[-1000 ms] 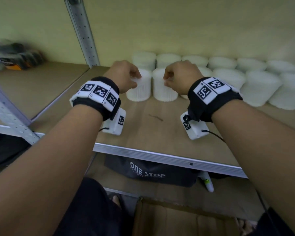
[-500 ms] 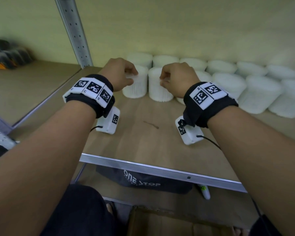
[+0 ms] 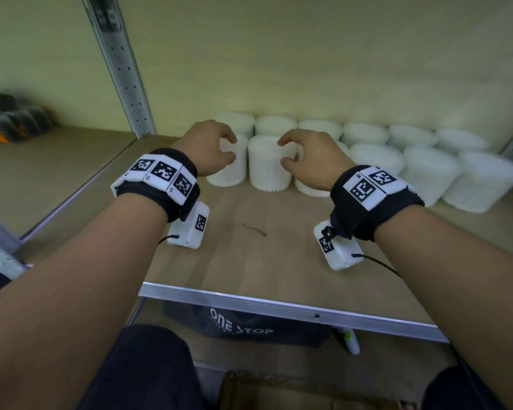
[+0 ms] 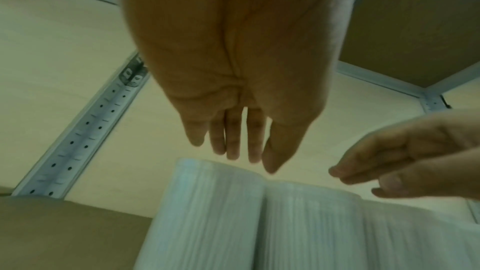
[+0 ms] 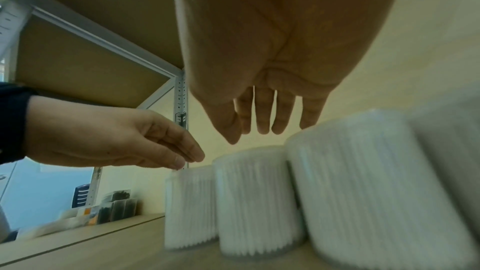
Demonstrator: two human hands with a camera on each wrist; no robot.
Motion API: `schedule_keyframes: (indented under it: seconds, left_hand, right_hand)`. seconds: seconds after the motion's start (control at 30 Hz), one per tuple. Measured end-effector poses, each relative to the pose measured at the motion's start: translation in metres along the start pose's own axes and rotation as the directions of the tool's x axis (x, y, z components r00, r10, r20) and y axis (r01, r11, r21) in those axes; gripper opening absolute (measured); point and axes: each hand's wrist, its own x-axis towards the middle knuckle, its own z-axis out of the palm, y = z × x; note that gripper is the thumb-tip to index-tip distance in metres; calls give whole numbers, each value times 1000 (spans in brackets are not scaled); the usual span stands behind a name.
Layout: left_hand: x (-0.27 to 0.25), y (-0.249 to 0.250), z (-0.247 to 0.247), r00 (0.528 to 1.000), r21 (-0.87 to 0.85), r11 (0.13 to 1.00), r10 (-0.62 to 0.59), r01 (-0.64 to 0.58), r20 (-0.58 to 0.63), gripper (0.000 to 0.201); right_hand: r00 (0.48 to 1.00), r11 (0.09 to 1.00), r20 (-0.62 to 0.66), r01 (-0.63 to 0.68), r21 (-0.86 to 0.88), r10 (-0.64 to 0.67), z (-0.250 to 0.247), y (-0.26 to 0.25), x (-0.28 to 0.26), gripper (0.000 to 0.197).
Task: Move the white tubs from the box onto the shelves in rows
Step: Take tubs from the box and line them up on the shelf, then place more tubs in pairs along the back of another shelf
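Two rows of white ribbed tubs stand at the back of the wooden shelf (image 3: 249, 261). My left hand (image 3: 233, 147) hovers over the leftmost front tub (image 3: 230, 173) with relaxed fingers, holding nothing. My right hand (image 3: 282, 153) hangs the same way beside the second front tub (image 3: 268, 170). In the left wrist view, straight fingers (image 4: 233, 141) are just above a tub (image 4: 207, 213). In the right wrist view, the fingers (image 5: 262, 118) clear the tub tops (image 5: 254, 198). A cardboard box (image 3: 279, 392) shows at the bottom edge.
A perforated metal upright (image 3: 122, 69) rises left of the tubs. The shelf's metal front rail (image 3: 279, 306) runs below my wrists. Dark packets (image 3: 9, 122) lie on the neighbouring shelf at left. A dark bag (image 3: 243, 327) and a marker (image 3: 350, 341) sit underneath.
Both hands have let go of the two leftmost front tubs. Their fingers have uncurled and lifted off, and the tubs stay standing on the shelf.
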Motion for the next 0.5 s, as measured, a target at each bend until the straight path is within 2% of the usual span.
schedule_keyframes:
  seconds: [0.1, 0.33, 0.5]
  left_hand:
    - [0, 22, 2, 997, -74, 996, 52, -56, -50, 38]
    - [18, 109, 13, 983, -107, 978, 181, -181, -7, 42]
    - [35, 182, 34, 960, -161, 952, 273, -259, 68, 45]
  right_hand:
    - [999, 1000, -49, -9, 15, 10, -21, 13, -9, 35]
    - [981, 980, -77, -185, -73, 179, -88, 73, -34, 34]
    - [936, 930, -90, -349, -115, 341, -131, 125, -62, 34]
